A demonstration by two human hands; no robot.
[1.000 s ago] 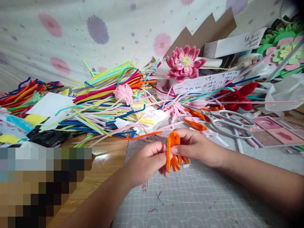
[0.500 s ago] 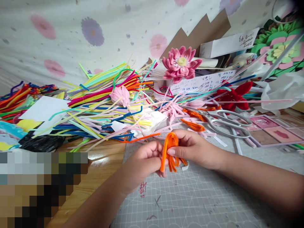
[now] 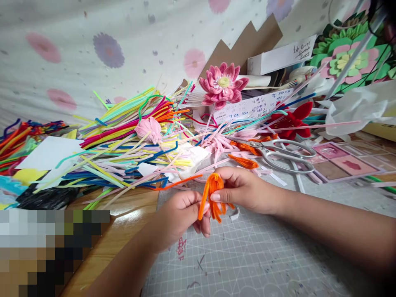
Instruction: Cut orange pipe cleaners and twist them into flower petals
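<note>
An orange bundle of bent pipe cleaners (image 3: 215,193) is held above the grey cutting mat (image 3: 241,255), its loops hanging downward. My right hand (image 3: 239,189) pinches it near the top from the right, thumb across the front. At its left side my left hand (image 3: 188,210) grips a lower orange strand between thumb and fingers; some of its fingertips are hidden behind the bundle. Just behind the hands lie an orange pipe-cleaner petal (image 3: 243,161) and silver scissors (image 3: 278,154).
Loose coloured pipe cleaners (image 3: 123,144) are heaped at the back left. A pink flower (image 3: 223,82) rises at the back centre. A red flower (image 3: 292,121) and a makeup palette (image 3: 346,161) lie on the right. A white paper scrap (image 3: 235,214) is beside the bundle.
The whole view has shifted, so the scene sits further left. Both hands keep hold of the orange bundle; the lower fingers of my left hand have dropped slightly.
</note>
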